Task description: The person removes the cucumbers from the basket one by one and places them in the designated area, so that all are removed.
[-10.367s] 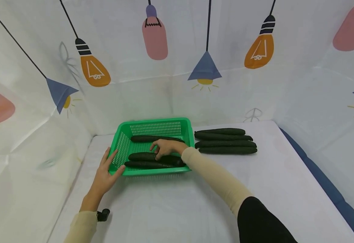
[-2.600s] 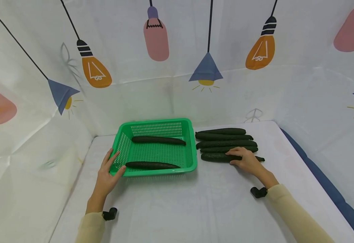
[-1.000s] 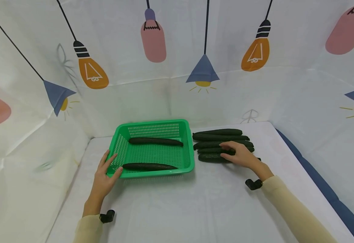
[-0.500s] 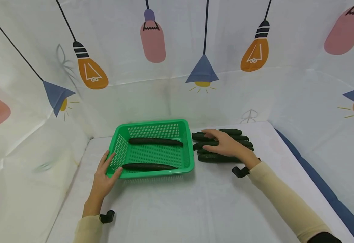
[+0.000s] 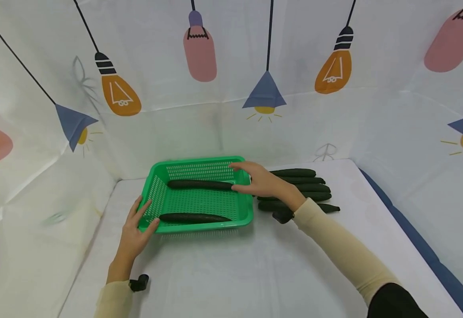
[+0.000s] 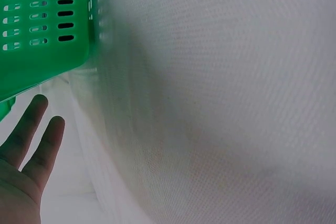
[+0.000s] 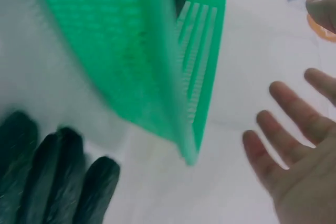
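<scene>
A green plastic basket [image 5: 211, 226] with slotted walls holds two dark green cucumbers: a far cucumber [image 5: 199, 184] and a near cucumber [image 5: 193, 218] along the front wall. At the basket's left end is my left hand [image 5: 133, 238], its fingers spread along the rim and the thumb at the front corner. My right hand [image 5: 261, 180] hovers over the right rim with fingers extended and nothing in it; its fingertips overlap the far cucumber's right end. In the right wrist view, the right hand [image 7: 307, 166] shows spread fingers beside the basket [image 7: 105, 40].
Several cucumbers [image 5: 314, 188] lie side by side on the white-covered table [image 5: 231, 274], right of the basket and partly under my right forearm. A white curtain [image 5: 223, 123] printed with lamps stands behind the table. Each wrist wears a small black camera [image 5: 139, 282].
Ten seconds ago the basket held a third cucumber; it now lies nearest me in the row. My right hand has left the row and moved left over the basket. The left hand stays put.
</scene>
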Action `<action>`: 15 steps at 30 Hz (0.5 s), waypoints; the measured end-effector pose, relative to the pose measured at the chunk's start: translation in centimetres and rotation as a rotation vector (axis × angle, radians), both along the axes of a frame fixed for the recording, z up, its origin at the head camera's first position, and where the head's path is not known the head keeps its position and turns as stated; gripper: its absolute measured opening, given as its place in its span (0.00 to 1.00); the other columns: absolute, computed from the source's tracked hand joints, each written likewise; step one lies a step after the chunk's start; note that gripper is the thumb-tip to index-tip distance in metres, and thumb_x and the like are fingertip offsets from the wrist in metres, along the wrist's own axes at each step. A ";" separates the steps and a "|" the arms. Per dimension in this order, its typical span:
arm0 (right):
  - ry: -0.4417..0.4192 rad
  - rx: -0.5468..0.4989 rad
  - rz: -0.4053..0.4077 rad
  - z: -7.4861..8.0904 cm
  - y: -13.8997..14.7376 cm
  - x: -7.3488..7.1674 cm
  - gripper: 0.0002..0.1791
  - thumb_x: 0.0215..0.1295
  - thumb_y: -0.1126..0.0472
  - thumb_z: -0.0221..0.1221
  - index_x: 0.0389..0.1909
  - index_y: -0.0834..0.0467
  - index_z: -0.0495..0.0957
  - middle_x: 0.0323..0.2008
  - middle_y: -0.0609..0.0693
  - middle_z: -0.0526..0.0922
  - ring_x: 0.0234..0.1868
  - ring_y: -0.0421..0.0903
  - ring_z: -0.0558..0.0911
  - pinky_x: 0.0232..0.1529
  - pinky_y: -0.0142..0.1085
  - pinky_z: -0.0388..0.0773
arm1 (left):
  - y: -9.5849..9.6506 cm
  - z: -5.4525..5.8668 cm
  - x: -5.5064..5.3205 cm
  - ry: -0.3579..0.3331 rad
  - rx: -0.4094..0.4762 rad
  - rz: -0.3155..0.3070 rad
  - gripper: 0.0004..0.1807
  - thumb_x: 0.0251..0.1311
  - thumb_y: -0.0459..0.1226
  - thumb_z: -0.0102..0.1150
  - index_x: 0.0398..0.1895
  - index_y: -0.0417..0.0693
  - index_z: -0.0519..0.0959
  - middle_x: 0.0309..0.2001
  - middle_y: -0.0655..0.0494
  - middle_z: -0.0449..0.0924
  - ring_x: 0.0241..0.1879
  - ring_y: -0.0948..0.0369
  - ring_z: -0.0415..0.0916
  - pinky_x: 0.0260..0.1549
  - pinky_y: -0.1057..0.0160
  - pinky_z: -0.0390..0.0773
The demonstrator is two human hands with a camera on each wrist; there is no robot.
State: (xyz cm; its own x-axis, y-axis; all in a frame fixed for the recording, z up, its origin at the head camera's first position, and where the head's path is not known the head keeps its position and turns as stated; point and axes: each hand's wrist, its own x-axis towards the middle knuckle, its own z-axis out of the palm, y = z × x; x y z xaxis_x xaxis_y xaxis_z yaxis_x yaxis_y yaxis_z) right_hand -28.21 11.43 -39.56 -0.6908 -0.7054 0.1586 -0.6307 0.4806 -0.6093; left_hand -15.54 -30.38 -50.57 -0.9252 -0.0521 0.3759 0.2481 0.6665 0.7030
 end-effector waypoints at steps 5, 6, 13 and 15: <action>-0.098 0.060 0.080 0.0 -2.2 -0.7 0.43 0.70 0.44 0.63 0.80 0.55 0.58 0.74 0.56 0.69 0.73 0.55 0.70 0.70 0.55 0.70 | 0.1 0.0 0.1 -0.003 0.012 -0.005 0.35 0.64 0.37 0.68 0.75 0.47 0.70 0.82 0.44 0.51 0.80 0.38 0.49 0.65 0.23 0.58; -0.116 0.071 0.092 -0.1 -2.6 -0.8 0.44 0.70 0.43 0.63 0.80 0.55 0.58 0.75 0.56 0.67 0.73 0.55 0.70 0.71 0.56 0.69 | 0.1 -0.1 0.1 -0.004 0.013 -0.007 0.36 0.64 0.37 0.68 0.75 0.47 0.70 0.82 0.45 0.51 0.80 0.38 0.49 0.65 0.23 0.58; -0.175 0.123 0.105 0.0 -5.1 -1.3 0.45 0.69 0.41 0.63 0.80 0.53 0.58 0.76 0.53 0.65 0.75 0.51 0.69 0.71 0.52 0.70 | 0.0 -0.2 -0.2 0.004 0.004 -0.003 0.35 0.64 0.37 0.68 0.75 0.49 0.70 0.82 0.46 0.52 0.80 0.39 0.49 0.65 0.24 0.59; -0.185 0.137 0.106 0.1 -5.8 -1.5 0.45 0.69 0.40 0.63 0.80 0.51 0.58 0.76 0.52 0.66 0.75 0.50 0.69 0.71 0.50 0.70 | -0.1 -0.3 -0.3 0.011 0.011 -0.004 0.35 0.63 0.37 0.68 0.75 0.48 0.71 0.82 0.46 0.52 0.80 0.39 0.49 0.65 0.23 0.59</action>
State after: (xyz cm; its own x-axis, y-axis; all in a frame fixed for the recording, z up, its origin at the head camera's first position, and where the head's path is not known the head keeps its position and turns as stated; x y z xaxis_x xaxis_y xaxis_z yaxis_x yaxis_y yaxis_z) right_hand -29.71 5.63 -39.50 -0.6205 -0.7814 -0.0659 -0.5653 0.5039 -0.6531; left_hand -15.82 -30.45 -50.84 -0.9211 -0.0524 0.3858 0.2588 0.6581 0.7071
